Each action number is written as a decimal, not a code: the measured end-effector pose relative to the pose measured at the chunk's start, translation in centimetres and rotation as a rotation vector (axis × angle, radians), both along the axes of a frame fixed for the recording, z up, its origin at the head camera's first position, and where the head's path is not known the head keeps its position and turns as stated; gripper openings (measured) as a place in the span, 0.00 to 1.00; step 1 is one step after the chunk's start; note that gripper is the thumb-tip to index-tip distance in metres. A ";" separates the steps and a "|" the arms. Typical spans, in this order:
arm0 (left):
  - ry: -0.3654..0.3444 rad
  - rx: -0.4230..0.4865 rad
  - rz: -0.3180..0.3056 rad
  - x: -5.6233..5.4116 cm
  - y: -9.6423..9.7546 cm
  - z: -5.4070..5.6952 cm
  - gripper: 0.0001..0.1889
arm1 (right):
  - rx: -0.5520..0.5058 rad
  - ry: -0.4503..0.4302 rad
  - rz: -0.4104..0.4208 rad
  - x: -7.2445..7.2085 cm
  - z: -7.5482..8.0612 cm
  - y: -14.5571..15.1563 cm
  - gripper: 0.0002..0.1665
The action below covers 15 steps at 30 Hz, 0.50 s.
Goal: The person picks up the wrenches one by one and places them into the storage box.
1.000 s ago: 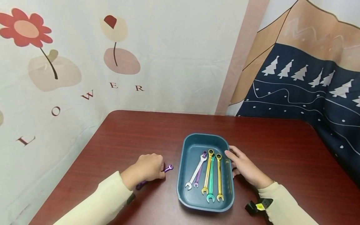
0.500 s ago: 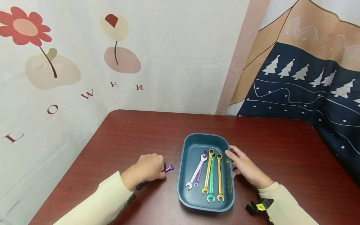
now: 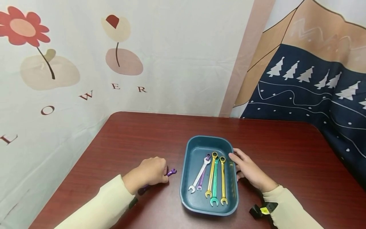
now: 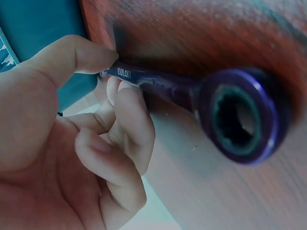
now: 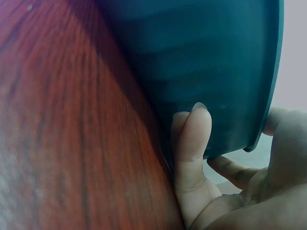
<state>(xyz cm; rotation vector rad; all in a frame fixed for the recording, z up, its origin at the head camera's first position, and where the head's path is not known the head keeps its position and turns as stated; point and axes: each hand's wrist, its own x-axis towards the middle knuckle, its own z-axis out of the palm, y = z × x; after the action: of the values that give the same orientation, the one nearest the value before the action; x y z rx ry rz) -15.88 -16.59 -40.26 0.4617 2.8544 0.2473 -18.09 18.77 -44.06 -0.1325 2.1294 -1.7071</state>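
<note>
My left hand (image 3: 152, 170) pinches a purple combination wrench (image 3: 172, 172) between thumb and fingers, low over the table to the left of the tray. In the left wrist view its ring end points toward the camera, the shaft (image 4: 168, 85) running back to the fingertips. My right hand (image 3: 250, 170) grips the right side of a blue-green plastic tray (image 3: 197, 202), thumb at the rim and fingers against the outer wall (image 5: 206, 57). Inside lie a silver wrench (image 3: 199, 176) over a purple one (image 3: 201, 179), a green wrench (image 3: 215, 183) and two yellow wrenches (image 3: 223, 181).
The dark red wooden table (image 3: 143, 136) reaches back to a white curtain (image 3: 177, 63) with printed flowers. Navy patterned fabric (image 3: 300, 92) hangs at the right. A black wrist device (image 3: 258, 211) with a yellow label sits at the right sleeve.
Both hands, the held wrench and the tray stay in place. The printed curtain at the left has shifted slightly leftward.
</note>
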 end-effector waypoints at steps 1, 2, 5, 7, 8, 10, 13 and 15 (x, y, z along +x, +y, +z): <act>0.004 -0.003 0.000 0.0 0.0 0.0 0.24 | 0.000 0.001 0.002 0.0 0.0 0.0 0.34; 0.005 -0.005 -0.001 0.0 0.0 0.0 0.24 | -0.002 0.000 0.001 0.0 0.0 0.1 0.34; -0.002 -0.004 -0.006 0.1 0.0 -0.1 0.24 | -0.008 0.002 0.008 0.0 0.0 0.1 0.34; -0.008 0.004 -0.012 0.1 0.1 0.0 0.25 | -0.013 0.008 0.019 0.0 -0.1 0.2 0.35; -0.011 0.011 -0.015 0.1 0.1 0.0 0.25 | -0.016 0.009 0.022 0.0 -0.1 0.2 0.35; -0.015 0.027 -0.023 0.1 0.1 0.0 0.26 | -0.016 0.009 0.023 0.1 0.0 0.2 0.35; -0.024 0.051 -0.033 0.2 0.1 0.0 0.26 | -0.017 0.015 0.028 0.1 -0.1 0.3 0.35; -0.034 0.069 -0.042 0.3 0.1 0.1 0.25 | -0.016 0.012 0.025 0.1 -0.1 0.3 0.34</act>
<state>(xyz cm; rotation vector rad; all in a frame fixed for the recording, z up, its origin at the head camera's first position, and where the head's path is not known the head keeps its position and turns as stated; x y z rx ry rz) -15.63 -16.48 -40.20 0.5248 2.8073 0.3431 -18.03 19.12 -44.18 -0.1734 2.1140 -1.7144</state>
